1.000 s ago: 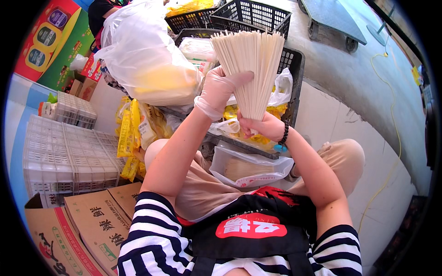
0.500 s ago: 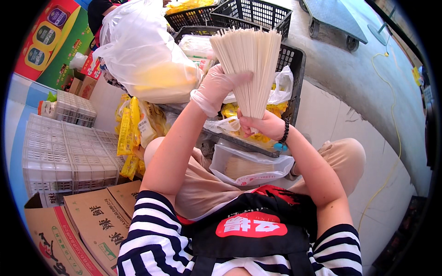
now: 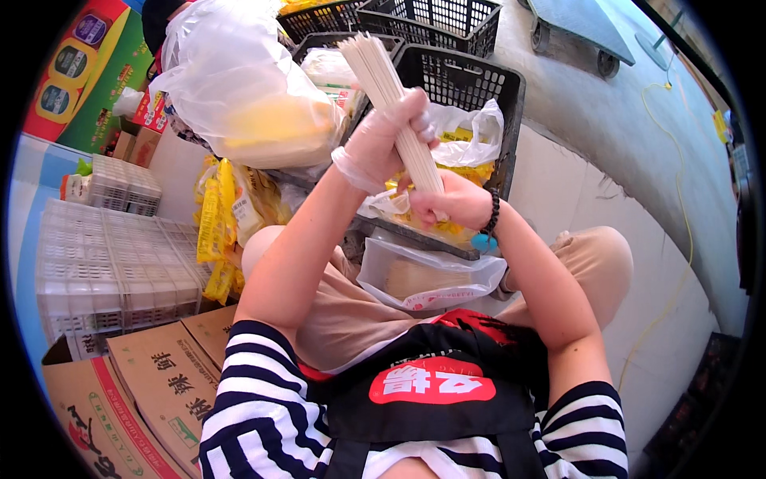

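In front of me, above a black crate (image 3: 459,72), a bundle of long, thin, pale sticks (image 3: 372,70) is held tilted, its upper end leaning to the left. My left hand (image 3: 383,144), in a clear thin glove, is wrapped round the middle of the bundle. The bare fingers of my right hand (image 3: 456,201) close round its lower end, and a dark beaded bracelet is on that wrist. Whether the sticks are dry noodles or skewers I cannot tell. Between my legs lies an open white plastic bag (image 3: 471,283) with similar pale sticks inside.
Yellow packets (image 3: 214,215) hang beside my left knee. A big translucent bag (image 3: 239,80) bulges at the far left, with a person partly hidden behind it. White plastic baskets (image 3: 116,263) and cardboard boxes (image 3: 155,367) stand at left. A wheeled platform (image 3: 578,32) is at the far right.
The sticks were fanned wide at the top; now they are gathered in a tighter bundle leaning left. My left hand has closed round them.
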Action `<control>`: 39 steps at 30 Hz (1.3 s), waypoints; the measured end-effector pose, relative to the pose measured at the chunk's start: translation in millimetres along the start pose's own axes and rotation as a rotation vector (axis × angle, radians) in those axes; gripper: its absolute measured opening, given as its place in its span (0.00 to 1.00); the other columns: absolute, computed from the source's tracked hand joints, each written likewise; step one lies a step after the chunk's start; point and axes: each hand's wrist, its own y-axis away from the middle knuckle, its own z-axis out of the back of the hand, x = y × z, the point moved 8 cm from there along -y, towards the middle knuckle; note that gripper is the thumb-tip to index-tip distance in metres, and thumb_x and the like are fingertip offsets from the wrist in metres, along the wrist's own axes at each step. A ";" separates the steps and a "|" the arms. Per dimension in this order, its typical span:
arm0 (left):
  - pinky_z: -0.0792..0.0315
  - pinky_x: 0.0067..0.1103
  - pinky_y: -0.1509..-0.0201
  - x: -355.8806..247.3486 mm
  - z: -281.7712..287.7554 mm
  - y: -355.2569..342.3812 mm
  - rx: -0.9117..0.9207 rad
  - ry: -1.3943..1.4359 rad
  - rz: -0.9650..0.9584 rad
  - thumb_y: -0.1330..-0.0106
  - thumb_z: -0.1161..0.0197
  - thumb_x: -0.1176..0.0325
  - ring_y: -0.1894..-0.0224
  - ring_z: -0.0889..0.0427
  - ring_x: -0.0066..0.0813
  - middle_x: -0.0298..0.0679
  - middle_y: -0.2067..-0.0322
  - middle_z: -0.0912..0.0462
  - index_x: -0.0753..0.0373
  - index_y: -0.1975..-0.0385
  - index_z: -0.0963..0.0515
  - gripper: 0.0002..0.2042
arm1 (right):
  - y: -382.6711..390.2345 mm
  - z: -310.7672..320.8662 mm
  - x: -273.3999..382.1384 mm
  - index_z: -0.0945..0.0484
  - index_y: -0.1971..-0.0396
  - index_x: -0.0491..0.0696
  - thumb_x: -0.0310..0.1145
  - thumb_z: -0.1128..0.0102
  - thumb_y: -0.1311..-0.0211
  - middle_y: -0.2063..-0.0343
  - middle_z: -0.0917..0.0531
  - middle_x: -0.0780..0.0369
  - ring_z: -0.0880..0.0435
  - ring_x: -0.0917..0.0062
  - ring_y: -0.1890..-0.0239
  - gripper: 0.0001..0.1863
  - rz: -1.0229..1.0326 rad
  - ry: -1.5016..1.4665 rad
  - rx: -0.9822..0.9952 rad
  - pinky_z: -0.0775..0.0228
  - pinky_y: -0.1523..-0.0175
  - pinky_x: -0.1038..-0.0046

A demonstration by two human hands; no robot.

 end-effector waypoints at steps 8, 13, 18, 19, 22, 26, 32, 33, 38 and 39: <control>0.30 0.19 0.64 -30.9 -22.0 12.4 -0.173 -0.353 -0.322 0.43 0.38 0.67 0.75 0.28 0.18 0.29 0.80 0.29 0.58 0.77 0.30 0.08 | -3.1 51.6 -28.8 0.38 0.43 0.43 0.47 0.69 0.31 0.48 0.28 0.55 0.28 0.66 0.46 0.27 0.314 -1.176 -0.298 0.39 0.38 0.63; 0.30 0.16 0.68 -4.9 -25.1 11.8 -0.226 -0.431 -0.296 0.47 0.36 0.71 0.75 0.25 0.17 0.30 0.80 0.25 0.60 0.78 0.27 0.05 | -11.4 44.9 -29.3 0.34 0.46 0.44 0.39 0.73 0.31 0.51 0.28 0.54 0.28 0.62 0.48 0.23 0.394 -1.285 -0.171 0.33 0.43 0.60; 0.29 0.26 0.57 -17.8 -18.9 14.2 -0.142 -0.395 -0.372 0.38 0.42 0.67 0.74 0.28 0.21 0.32 0.79 0.28 0.59 0.77 0.32 0.09 | 0.3 41.0 -16.1 0.35 0.46 0.44 0.45 0.66 0.32 0.50 0.27 0.56 0.28 0.66 0.46 0.24 0.245 -0.962 -0.276 0.37 0.42 0.63; 0.29 0.27 0.56 -15.8 -15.0 12.5 -0.105 -0.349 -0.379 0.38 0.42 0.66 0.73 0.27 0.22 0.32 0.79 0.28 0.59 0.76 0.32 0.09 | 4.4 46.8 -16.2 0.35 0.46 0.43 0.47 0.64 0.32 0.48 0.27 0.57 0.29 0.66 0.45 0.25 0.204 -0.863 -0.242 0.39 0.41 0.62; 0.30 0.28 0.51 -14.2 -3.7 19.6 -0.106 -0.342 -0.360 0.37 0.42 0.61 0.64 0.22 0.25 0.33 0.76 0.25 0.60 0.72 0.29 0.09 | 12.6 51.3 15.4 0.34 0.46 0.44 0.51 0.57 0.36 0.48 0.28 0.60 0.31 0.75 0.45 0.29 0.315 -0.056 -0.386 0.42 0.40 0.71; 0.29 0.25 0.50 11.0 -7.3 43.6 -0.141 -0.300 -0.218 0.39 0.39 0.60 0.58 0.22 0.25 0.37 0.65 0.20 0.62 0.64 0.26 0.12 | 19.2 5.8 33.4 0.35 0.48 0.41 0.35 0.41 0.45 0.57 0.23 0.60 0.25 0.79 0.53 0.26 0.368 0.485 -0.371 0.34 0.47 0.76; 0.32 0.24 0.49 27.8 -17.3 66.6 -0.042 -0.453 -0.220 0.36 0.44 0.58 0.53 0.25 0.27 0.41 0.60 0.22 0.65 0.53 0.28 0.19 | 21.4 -28.6 7.9 0.31 0.63 0.43 0.30 0.43 0.42 0.73 0.25 0.66 0.26 0.86 0.75 0.11 0.261 0.464 -0.372 0.33 0.70 0.82; 0.32 0.25 0.49 25.1 -17.4 70.3 0.002 -0.442 -0.299 0.36 0.44 0.57 0.53 0.25 0.27 0.41 0.61 0.21 0.65 0.52 0.29 0.20 | 25.9 -31.3 7.3 0.31 0.62 0.44 0.31 0.43 0.42 0.74 0.25 0.67 0.27 0.86 0.75 0.11 0.235 0.468 -0.369 0.33 0.70 0.82; 0.29 0.18 0.51 70.5 32.5 117.7 -0.093 -0.784 0.056 0.43 0.35 0.66 0.57 0.24 0.19 0.37 0.63 0.19 0.63 0.52 0.25 0.19 | 74.5 -9.8 8.3 0.31 0.57 0.44 0.33 0.44 0.41 0.77 0.27 0.68 0.29 0.88 0.76 0.15 0.003 0.664 -0.374 0.34 0.70 0.82; 0.29 0.19 0.51 85.0 26.3 131.2 0.036 -0.862 0.180 0.44 0.34 0.66 0.59 0.23 0.19 0.39 0.62 0.19 0.65 0.56 0.23 0.17 | 85.5 -5.5 10.6 0.31 0.55 0.44 0.34 0.44 0.42 0.77 0.27 0.68 0.29 0.88 0.76 0.16 -0.060 0.735 -0.383 0.33 0.71 0.82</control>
